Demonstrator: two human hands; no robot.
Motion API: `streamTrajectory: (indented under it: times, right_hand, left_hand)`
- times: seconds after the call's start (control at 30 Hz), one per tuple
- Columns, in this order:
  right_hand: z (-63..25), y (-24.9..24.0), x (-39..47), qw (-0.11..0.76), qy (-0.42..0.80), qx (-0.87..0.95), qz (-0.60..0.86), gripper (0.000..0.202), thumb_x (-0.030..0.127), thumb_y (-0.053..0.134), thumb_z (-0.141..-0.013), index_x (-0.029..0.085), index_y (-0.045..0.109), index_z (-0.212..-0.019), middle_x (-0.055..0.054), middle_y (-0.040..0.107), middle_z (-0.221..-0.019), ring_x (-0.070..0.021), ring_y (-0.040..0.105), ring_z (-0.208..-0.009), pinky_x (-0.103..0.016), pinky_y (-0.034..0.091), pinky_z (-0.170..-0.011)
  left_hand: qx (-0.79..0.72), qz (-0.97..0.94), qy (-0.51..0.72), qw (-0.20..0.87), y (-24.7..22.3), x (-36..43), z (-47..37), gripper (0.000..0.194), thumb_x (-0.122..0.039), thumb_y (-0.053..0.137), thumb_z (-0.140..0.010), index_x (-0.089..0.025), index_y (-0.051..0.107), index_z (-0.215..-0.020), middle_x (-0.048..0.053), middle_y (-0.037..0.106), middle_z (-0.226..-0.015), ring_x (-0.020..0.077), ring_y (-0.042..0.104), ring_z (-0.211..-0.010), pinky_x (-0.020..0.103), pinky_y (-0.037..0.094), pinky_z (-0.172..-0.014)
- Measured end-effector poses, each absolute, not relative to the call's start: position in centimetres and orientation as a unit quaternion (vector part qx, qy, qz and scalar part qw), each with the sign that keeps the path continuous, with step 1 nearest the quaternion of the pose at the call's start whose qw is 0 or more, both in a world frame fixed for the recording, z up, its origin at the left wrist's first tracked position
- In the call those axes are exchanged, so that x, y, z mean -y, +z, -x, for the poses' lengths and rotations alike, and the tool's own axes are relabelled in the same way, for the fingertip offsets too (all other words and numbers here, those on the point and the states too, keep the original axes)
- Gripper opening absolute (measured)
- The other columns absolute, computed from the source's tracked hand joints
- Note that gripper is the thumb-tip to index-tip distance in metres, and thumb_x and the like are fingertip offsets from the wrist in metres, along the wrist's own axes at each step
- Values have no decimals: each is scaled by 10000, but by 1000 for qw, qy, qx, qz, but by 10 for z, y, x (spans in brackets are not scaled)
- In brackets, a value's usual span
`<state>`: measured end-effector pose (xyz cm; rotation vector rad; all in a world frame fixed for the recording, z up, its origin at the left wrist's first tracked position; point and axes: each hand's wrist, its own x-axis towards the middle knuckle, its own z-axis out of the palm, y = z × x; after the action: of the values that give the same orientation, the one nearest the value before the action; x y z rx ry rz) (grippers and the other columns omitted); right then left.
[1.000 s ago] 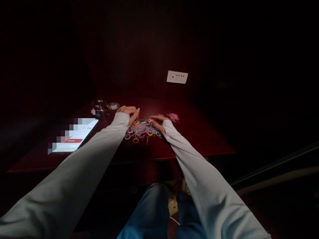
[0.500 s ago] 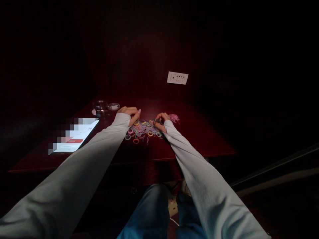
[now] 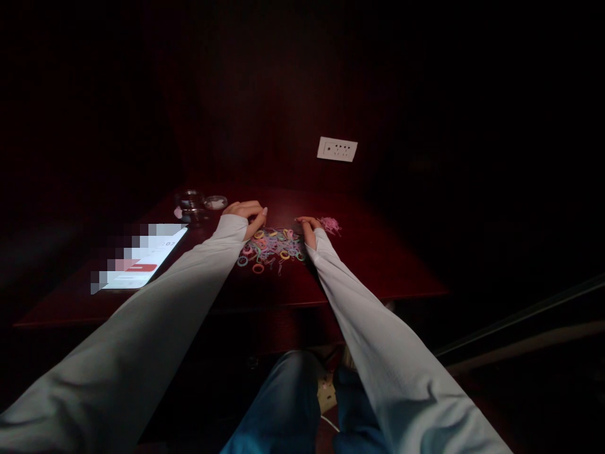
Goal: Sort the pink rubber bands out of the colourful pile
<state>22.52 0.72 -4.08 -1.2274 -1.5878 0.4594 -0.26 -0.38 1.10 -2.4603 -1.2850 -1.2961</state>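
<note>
A pile of small hair ties (image 3: pixel 271 244) in mixed colours, some thick rings and some thin bands, lies on the dark red table. My left hand (image 3: pixel 246 213) rests at the pile's far left edge, its fingers curled in towards the thumb; whatever they may hold is hidden. At the right edge of the pile is my right hand (image 3: pixel 309 228), raised slightly, with fingers pressed together and pointing left. Anything in that grip is too small to make out. Just beyond its wrist lies a separate heap of pink hair ties (image 3: pixel 329 226).
A clear jar (image 3: pixel 190 200) and a round clear lid (image 3: pixel 216 202) stand behind my left forearm. A lit phone (image 3: pixel 146 261) lies on the left of the table (image 3: pixel 378 265). A white socket plate (image 3: pixel 337 149) is on the back wall.
My right hand has drawn back from the mixed pile, a little to the right, and its fingers have come closer together. My left hand stays nearly in place.
</note>
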Motion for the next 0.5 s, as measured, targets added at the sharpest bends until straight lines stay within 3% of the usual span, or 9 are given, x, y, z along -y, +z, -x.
streamTrajectory:
  times: [0.13, 0.23, 0.5]
  right_hand:
    - [-204, -39, -1, 485, 180, 655, 551, 222, 350, 499, -964, 243, 687, -1013, -86, 705, -1155, -248, 595, -1177, -426, 438, -1100]
    - [-188, -34, 5, 469, 186, 662, 554, 213, 312, 497, -968, 229, 682, -1032, -97, 698, -1186, -250, 586, -1202, -438, 413, -1137]
    - [-174, -29, 15, 525, 177, 691, 465, 345, 409, 496, -996, 273, 644, -1277, -96, 536, -1479, -255, 438, -1421, -476, 319, -1227]
  left_hand:
    - [404, 782, -472, 45, 8, -4, 5, 288, -359, 462, -981, -223, 683, -855, 67, 710, -939, 229, 643, -899, 349, 473, -842]
    - [413, 771, -483, 42, 5, -10, 7, 287, -359, 439, -1008, -233, 691, -952, 65, 698, -988, 246, 634, -961, 360, 472, -895]
    - [412, 761, -501, 27, -2, -21, 13, 459, -433, 298, -1074, -240, 689, -927, 56, 697, -982, 233, 628, -964, 348, 473, -915]
